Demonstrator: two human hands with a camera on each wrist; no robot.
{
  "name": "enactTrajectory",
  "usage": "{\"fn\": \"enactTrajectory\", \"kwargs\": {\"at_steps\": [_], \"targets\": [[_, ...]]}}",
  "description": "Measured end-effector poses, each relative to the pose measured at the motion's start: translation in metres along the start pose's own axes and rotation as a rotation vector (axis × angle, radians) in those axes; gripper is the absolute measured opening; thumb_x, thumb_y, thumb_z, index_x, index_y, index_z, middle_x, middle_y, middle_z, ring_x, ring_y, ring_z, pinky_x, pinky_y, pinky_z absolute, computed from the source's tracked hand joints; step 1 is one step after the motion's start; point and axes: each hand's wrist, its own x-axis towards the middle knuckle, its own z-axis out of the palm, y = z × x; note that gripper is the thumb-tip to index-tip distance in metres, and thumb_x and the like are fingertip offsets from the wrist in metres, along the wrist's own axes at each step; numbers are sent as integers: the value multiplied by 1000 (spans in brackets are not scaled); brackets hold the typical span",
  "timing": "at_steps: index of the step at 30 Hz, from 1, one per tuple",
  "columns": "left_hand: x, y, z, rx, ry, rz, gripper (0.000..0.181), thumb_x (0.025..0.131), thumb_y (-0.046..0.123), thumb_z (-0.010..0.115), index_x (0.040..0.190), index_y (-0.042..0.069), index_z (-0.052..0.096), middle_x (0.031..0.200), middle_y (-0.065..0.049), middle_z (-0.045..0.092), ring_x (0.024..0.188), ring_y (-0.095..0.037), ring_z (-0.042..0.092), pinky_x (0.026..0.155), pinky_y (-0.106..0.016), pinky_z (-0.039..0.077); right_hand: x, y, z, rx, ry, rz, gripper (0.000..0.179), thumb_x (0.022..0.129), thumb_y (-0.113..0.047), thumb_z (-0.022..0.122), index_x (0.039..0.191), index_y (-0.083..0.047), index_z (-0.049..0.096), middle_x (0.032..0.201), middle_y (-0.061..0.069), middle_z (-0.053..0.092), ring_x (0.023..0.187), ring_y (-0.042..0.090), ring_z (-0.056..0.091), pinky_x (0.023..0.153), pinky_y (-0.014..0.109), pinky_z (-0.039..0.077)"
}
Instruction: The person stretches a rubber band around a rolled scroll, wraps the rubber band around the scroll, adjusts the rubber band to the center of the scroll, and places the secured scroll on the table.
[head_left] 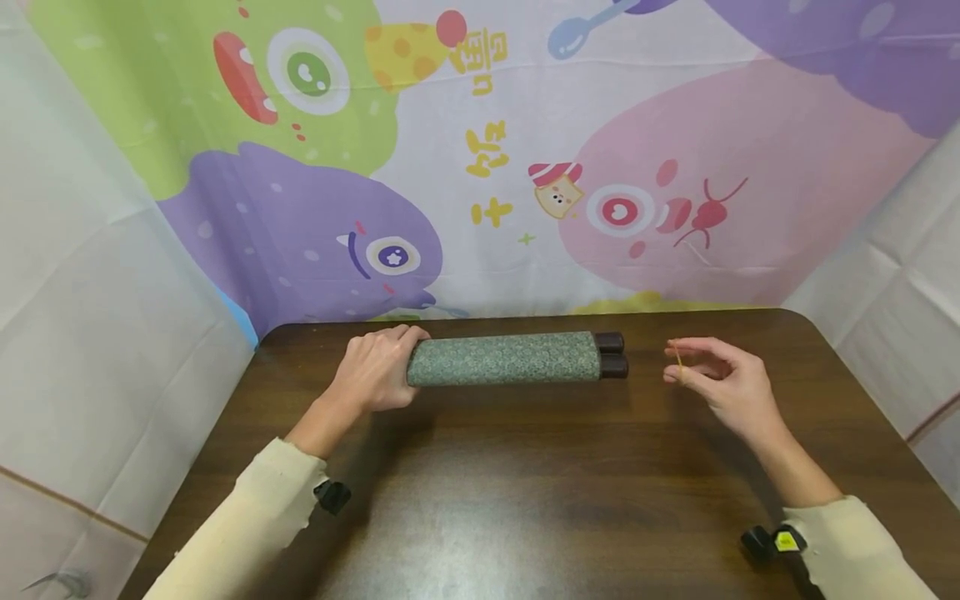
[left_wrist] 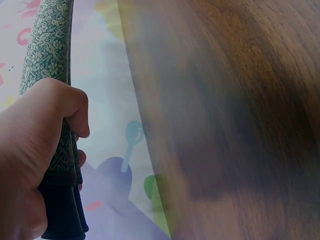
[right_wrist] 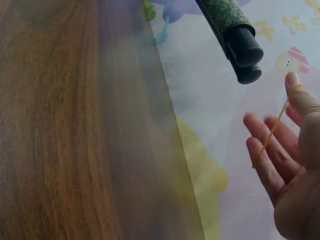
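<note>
A rolled scroll with green floral fabric is held sideways above the table, its two dark roller ends pointing right. My left hand grips it around its left end; dark knobs stick out below that hand in the left wrist view. To the right of the scroll, apart from it, is my right hand. A thin orange rubber band is stretched between its thumb and a finger, with the fingers spread apart.
The brown wooden table lies below both hands. Behind it hangs a cloth printed with cartoon figures, and pale sheets enclose the sides. Each wrist wears a small black camera.
</note>
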Motion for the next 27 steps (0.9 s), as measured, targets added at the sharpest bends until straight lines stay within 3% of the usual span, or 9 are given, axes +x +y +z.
{"fn": "enactTrajectory", "kwargs": {"at_steps": [4,9,13,16,21,25,27], "targets": [[1,1,0,-1,-5,-1,68,67,26,95,130,14,71,117,-9,81,97,-34,81,69,-55,64,-1,-2,0,-22,-33,42,34,98,8,79,132,8,77,107,-26,84,70,1,82,55,22,59],[1,0,0,3,-6,1,68,68,26,95,130,14,71,116,-9,81,96,-34,80,68,-55,64,-1,-4,1,-88,-63,-4,36,97,7,81,133,5,79,112,-31,82,70,-3,80,45,25,50],[1,0,-1,0,-8,-4,67,67,26,95,130,14,71,116,-9,81,96,-34,80,68,-54,63,1,-4,4,-67,-62,-64,34,92,12,83,125,3,83,116,-24,84,80,-7,80,55,20,58],[1,1,-1,-5,-9,-6,68,67,26,95,130,14,71,116,-9,81,97,-34,80,69,-55,64,3,-2,5,-41,-57,-108,33,88,17,83,119,8,83,121,-21,84,97,-10,80,74,15,64],[0,1,-1,-5,-11,-3,68,67,26,95,130,14,71,116,-9,81,98,-34,80,69,-55,64,3,-2,6,-120,-76,-147,43,85,14,87,126,4,80,134,-30,76,126,-17,68,101,5,53],[0,1,-2,-4,-10,0,68,67,25,95,129,14,71,116,-9,81,98,-33,80,70,-55,64,2,-4,4,-111,-123,-135,56,84,14,88,137,5,72,144,-34,68,133,-18,63,102,5,53],[0,1,-2,-3,-8,2,68,67,25,95,129,14,71,116,-9,81,98,-33,80,70,-55,64,2,-4,4,-69,-143,-120,64,85,16,86,144,8,65,149,-34,64,134,-17,63,95,8,58]]}}
